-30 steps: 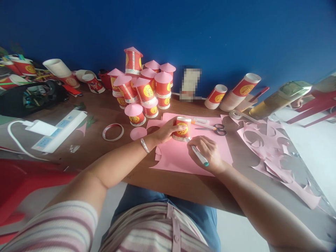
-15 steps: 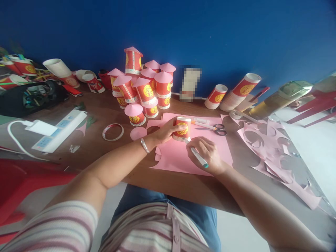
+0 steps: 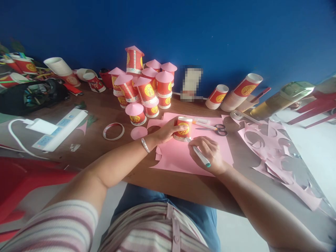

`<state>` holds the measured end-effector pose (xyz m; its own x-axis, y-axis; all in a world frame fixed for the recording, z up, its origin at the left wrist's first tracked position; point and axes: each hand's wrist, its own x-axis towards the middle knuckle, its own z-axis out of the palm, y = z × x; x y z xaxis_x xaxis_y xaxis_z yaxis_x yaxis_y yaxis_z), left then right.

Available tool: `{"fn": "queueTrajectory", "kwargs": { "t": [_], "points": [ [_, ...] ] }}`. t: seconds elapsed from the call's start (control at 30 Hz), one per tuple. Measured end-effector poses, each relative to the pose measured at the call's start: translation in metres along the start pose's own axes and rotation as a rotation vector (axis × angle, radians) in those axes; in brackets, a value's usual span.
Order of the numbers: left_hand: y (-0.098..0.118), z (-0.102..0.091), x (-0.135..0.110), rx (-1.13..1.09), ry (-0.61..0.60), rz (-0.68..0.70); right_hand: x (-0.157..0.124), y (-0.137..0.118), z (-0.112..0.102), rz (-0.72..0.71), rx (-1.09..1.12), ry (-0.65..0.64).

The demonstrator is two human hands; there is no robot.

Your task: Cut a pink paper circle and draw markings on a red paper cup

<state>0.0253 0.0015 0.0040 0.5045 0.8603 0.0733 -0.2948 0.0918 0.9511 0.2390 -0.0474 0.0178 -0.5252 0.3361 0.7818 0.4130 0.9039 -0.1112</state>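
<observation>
My left hand [image 3: 165, 131] wraps around a red paper cup [image 3: 183, 128] that stands upside down on a pink paper sheet [image 3: 181, 157]. My right hand [image 3: 207, 151] pinches a white pen with a green end [image 3: 201, 156], its tip at the cup's lower rim. A pink paper circle [image 3: 138, 132] lies just left of the sheet. Scissors [image 3: 219, 129] and another pen [image 3: 201, 123] rest on the sheet behind the cup.
A pile of red cups with pink cone tops [image 3: 146, 87] stands at the back. A tape ring [image 3: 113, 131] and a white power strip [image 3: 56, 131] lie left. Stacked cups [image 3: 240, 91] and pink paper offcuts [image 3: 275, 154] lie right. A blue wall [image 3: 210, 31] backs the table.
My right hand with the pen has shifted slightly along the cup's rim. The left hand keeps its hold on the cup.
</observation>
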Motion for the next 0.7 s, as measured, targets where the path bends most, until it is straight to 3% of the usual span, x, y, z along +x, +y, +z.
{"fn": "queueTrajectory", "kwargs": {
  "t": [0.7],
  "points": [
    [0.0033, 0.0031, -0.0006, 0.002, 0.036, -0.009, 0.0006, -0.0007, -0.0007, -0.035, 0.019, -0.018]
  ]
}}
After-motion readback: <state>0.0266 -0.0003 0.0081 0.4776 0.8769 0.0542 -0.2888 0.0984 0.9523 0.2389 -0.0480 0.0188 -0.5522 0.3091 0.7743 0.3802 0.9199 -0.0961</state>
